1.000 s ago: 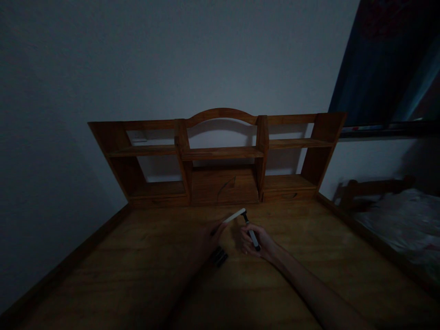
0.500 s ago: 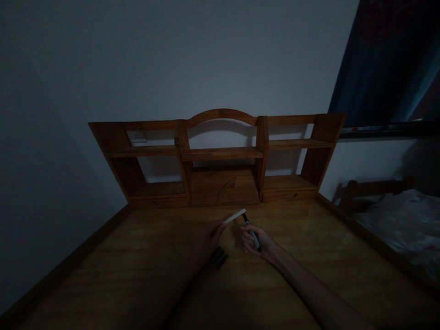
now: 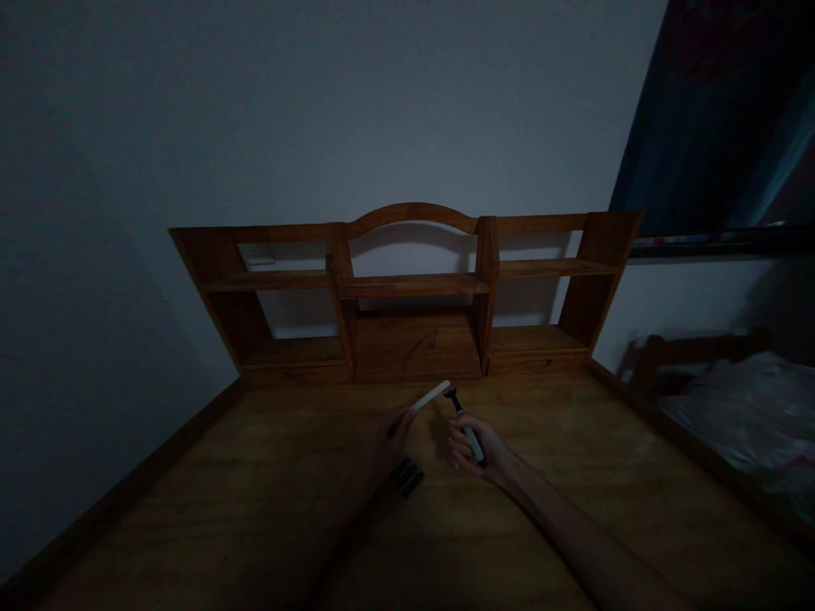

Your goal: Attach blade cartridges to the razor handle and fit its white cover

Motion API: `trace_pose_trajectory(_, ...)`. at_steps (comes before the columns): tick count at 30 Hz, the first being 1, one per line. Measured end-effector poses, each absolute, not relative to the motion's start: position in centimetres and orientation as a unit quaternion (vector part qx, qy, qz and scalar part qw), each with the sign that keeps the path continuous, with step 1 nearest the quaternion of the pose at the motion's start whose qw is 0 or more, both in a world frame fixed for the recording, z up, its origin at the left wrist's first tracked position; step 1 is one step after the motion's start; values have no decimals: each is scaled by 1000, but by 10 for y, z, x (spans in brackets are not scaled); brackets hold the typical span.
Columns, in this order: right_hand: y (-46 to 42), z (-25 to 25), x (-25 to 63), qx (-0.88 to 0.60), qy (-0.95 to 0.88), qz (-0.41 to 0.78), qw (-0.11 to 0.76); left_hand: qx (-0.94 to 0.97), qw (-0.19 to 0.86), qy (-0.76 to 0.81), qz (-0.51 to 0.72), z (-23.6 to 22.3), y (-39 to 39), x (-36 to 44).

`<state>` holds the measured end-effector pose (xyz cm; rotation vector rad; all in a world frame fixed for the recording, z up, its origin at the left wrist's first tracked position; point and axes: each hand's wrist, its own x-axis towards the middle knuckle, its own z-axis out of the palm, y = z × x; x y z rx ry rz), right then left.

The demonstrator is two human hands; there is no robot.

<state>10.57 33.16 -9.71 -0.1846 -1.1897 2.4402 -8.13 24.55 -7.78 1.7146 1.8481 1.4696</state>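
Observation:
My left hand (image 3: 387,434) is closed on one end of a slim white stick (image 3: 430,395), which points up and to the right; its exact kind is hard to make out in the dim light. Between the fingers of my right hand (image 3: 472,443) is a razor (image 3: 473,445) with a pale grey and black handle. Its black head points up, close beside the stick's far tip, with a small gap between them. Several small dark pieces (image 3: 406,477) lie in a row on the wooden desk (image 3: 522,526), just beside my left wrist.
A low wooden shelf unit (image 3: 413,284) with open compartments stands along the desk's back edge against the wall (image 3: 395,102). Raised edges run down both sides of the desk. At the right are a pale plastic-like heap (image 3: 751,416) and a dark curtain (image 3: 719,127).
The razor's head has come away from the stick's tip and turned, so its black T-shape shows. The stick has shifted slightly up and left. Both hands keep their hold.

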Motion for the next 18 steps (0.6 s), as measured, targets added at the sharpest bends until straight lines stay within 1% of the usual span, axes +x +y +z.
trace_pose_trajectory(7, 328, -92, 104, -51, -437, 869, 227, 600, 128, 623, 486, -73, 244, -79)
trace_pose_trajectory(13, 325, -91, 103, -80, -457, 850, 249, 596, 132, 630, 480, -71, 242, -79)
trace_pose_trajectory(18, 318, -86, 102, -113, -479, 826, 277, 589, 145, 615, 503, -76, 244, -79)
